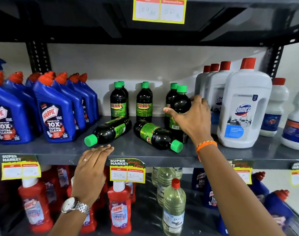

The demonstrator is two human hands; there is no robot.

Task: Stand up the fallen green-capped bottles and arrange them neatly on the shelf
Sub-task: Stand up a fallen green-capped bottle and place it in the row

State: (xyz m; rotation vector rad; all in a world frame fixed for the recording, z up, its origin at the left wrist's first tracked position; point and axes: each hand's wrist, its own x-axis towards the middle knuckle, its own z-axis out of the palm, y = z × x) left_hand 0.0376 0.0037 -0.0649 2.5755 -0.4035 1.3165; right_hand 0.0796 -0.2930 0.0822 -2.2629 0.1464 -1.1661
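Note:
Two dark green-capped bottles lie on the grey shelf: the left fallen bottle points its cap to the front left, the right fallen bottle points its cap to the front right. Upright green-capped bottles stand behind them at the left and middle. My right hand is shut on an upright bottle, with another upright one close behind it. My left hand rests flat at the shelf's front edge, just below the left fallen bottle's cap, fingers together, holding nothing.
Blue red-capped cleaner bottles crowd the shelf's left side. White red-capped jugs stand at the right, close to my right hand. Yellow price tags hang from the shelf edge. Red bottles and clear bottles fill the lower shelf.

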